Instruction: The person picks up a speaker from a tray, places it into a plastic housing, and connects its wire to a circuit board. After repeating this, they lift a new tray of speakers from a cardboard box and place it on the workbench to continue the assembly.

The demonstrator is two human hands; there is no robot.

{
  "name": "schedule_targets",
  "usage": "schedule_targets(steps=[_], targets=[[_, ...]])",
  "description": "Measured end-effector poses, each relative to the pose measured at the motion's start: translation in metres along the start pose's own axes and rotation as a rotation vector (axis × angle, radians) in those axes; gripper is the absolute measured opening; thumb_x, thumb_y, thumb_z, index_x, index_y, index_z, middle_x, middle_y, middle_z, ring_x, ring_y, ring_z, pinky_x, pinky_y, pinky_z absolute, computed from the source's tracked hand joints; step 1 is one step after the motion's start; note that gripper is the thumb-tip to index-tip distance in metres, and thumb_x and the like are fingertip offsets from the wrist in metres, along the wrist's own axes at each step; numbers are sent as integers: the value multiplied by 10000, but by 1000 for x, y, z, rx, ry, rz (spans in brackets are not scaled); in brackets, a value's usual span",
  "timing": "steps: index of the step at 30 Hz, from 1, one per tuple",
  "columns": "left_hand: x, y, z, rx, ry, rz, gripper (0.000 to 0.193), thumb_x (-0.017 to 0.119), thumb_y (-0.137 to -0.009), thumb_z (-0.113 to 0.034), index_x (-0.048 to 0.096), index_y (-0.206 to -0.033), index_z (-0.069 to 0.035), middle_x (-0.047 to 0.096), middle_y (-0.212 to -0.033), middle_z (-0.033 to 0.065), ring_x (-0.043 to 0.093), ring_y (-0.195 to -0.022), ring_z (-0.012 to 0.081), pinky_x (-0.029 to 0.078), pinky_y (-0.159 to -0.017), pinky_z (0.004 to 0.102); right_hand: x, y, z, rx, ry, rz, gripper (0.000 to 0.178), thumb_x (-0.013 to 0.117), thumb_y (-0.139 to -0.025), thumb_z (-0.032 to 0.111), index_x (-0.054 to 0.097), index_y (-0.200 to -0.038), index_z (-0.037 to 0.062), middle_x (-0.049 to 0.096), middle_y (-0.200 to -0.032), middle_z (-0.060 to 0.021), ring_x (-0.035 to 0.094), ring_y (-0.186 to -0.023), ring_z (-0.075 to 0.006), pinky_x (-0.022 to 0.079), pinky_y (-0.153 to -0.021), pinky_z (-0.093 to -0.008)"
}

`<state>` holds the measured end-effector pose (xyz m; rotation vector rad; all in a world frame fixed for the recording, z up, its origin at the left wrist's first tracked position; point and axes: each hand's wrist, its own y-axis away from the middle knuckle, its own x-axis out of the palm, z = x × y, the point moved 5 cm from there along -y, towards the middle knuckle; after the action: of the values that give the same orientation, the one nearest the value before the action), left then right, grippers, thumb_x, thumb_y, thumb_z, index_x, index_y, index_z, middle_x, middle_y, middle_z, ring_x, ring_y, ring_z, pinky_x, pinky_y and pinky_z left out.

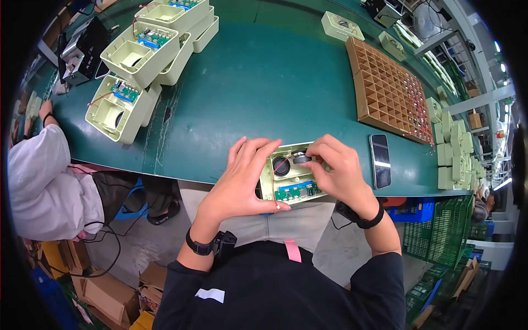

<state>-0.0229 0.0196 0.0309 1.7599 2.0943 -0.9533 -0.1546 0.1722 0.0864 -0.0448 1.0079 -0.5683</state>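
Observation:
At the table's near edge, tilted over my lap, is a pale green plastic housing (268, 184). Inside it lies a green circuit board (293, 192) with a blue strip, and a thin red wire runs up from the board's side. My left hand (234, 184) grips the housing's left side, thumb along the near edge and fingers at the far rim. Between the fingertips of my right hand (340, 171) is a small round speaker (301, 158), dark with a metal back, held over the housing. Beside it a round black-rimmed opening or part (281, 166) shows in the housing.
Similar housings (129, 58) with boards are stacked at the far left. A cardboard divider tray (377, 85) with small red-wired parts stands to the right, near a phone (380, 160). More housings (455, 148) line the right edge. A co-worker's sleeve (47, 176) shows at left.

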Motion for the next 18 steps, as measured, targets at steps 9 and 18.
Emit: schedule_targets(steps=[9,18], targets=[[0,-1,0,-9,-2,13,1199,916,-619,-590,399,-1545,-33,471,-1414,179,458,-1361,368,188,-1248,577,11,-3,5,-122,163,-7,195,775,-725,-76,673,-872,1,639,-847,-103,655,-703,-299,519,-585,-391],[1,-1,-2,-6,-14,24,1187,895,-649,-618,385,-1551,-39,473,-1415,183,466,-1366,363,180,-1246,581,23,-5,10,-136,353,81,210,771,-711,-47,665,-883,11,583,-824,-93,649,-705,-303,528,-603,-414]])
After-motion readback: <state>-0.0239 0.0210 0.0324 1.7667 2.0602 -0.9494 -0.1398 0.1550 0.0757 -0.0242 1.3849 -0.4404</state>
